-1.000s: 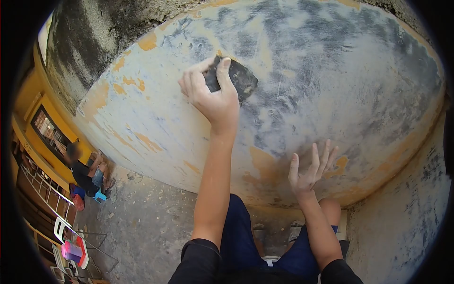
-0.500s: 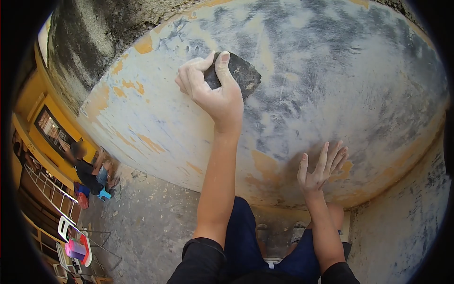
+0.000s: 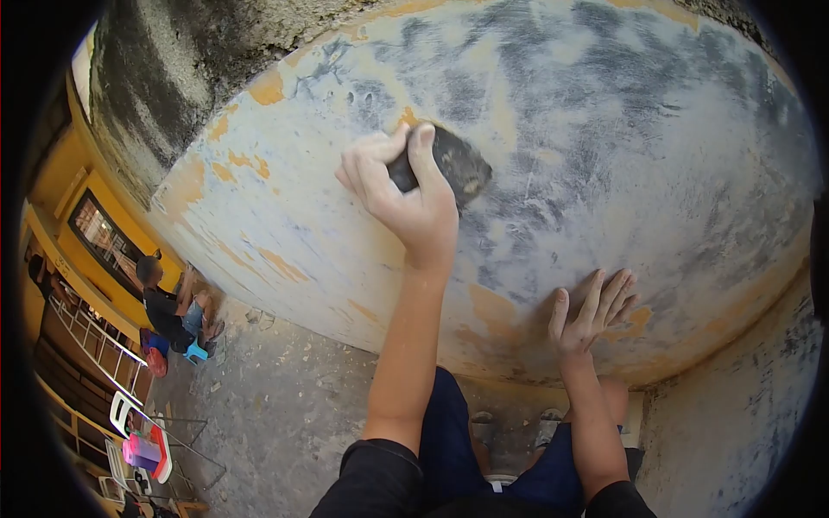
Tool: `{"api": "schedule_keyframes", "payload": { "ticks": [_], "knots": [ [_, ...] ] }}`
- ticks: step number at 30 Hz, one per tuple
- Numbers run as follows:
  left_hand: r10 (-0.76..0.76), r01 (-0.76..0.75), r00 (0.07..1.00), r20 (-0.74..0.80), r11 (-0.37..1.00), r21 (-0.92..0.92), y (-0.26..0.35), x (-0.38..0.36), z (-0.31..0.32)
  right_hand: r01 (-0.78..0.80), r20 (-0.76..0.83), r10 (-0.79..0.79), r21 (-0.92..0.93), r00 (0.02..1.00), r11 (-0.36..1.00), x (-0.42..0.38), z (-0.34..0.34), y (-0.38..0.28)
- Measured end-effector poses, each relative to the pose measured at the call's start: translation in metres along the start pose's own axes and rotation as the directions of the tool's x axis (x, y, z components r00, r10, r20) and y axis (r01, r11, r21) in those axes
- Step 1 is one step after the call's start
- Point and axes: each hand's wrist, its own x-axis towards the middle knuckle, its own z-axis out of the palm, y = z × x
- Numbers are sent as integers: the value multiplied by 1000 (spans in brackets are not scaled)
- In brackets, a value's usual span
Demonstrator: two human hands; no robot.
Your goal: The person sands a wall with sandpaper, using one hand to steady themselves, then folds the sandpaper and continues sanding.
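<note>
My left hand (image 3: 401,190), dusted white, grips a dark, flat, rough-edged piece (image 3: 462,166) like a stone or worn abrasive sheet and holds it against the wall (image 3: 596,164). The wall is patchy white and dark grey, with orange spots where the coating is gone. Lower on the right, my right hand (image 3: 591,318) rests on the wall surface with its fingers spread, holding nothing.
At the left a person (image 3: 168,302) sits on a blue stool (image 3: 196,351) beside the wall. Below are a metal ladder (image 3: 95,350) and a white and red chair (image 3: 161,453) with a pink container (image 3: 141,451). Grey concrete floor (image 3: 276,406) lies beneath.
My left hand and the dark piece have moved slightly down and to the right in view. My right hand stays in nearly the same place. The view has shifted slightly.
</note>
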Motion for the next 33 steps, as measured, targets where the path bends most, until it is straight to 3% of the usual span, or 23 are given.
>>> {"api": "schedule_keyframes", "payload": {
  "ticks": [3, 5, 9, 11, 12, 15, 20, 23, 28, 31, 33],
  "knots": [
    [-62, 62, 998, 1, 998, 29, 2, -23, -9, 25, -16, -25, -52, 1000, 998, -12, 12, 11],
    [43, -48, 997, 70, 996, 70, 3, -11, -10, 55, -48, -58, -78, 997, 995, -12, 14, 13],
    [2, -7, 998, 67, 997, 77, 5, 33, 8, 38, -41, -40, -68, 998, 997, -14, 13, 12],
    [54, -54, 998, -40, 999, 7, 1, 28, 12, 36, -48, -39, -59, 998, 998, -13, 13, 13],
    [-26, 26, 1000, -1, 999, 23, 6, 17, 6, 34, -51, -37, -65, 998, 997, -13, 13, 14],
    [-80, 80, 997, 19, 997, 22, 5, -30, -10, 45, -45, -47, -53, 998, 998, -13, 12, 14],
    [35, -41, 997, 64, 994, 97, 8, 21, 4, 45, -45, -47, -51, 998, 998, -14, 11, 17],
    [-3, 2, 1000, 23, 999, 47, 8, 25, 6, 15, -13, -16, -33, 1000, 999, -14, 5, 13],
    [-187, 178, 978, 89, 978, 106, 9, -23, -21, 27, -10, -27, -17, 1000, 999, -14, 3, 14],
    [-53, 42, 997, 63, 986, 163, 5, 5, -6, 27, -3, -27, -2, 1000, 1000, -11, 0, 10],
    [-70, 66, 997, 32, 991, 112, 6, 24, 2, 7, 5, -7, 11, 1000, 1000, -10, -2, 7]
  ]
}}
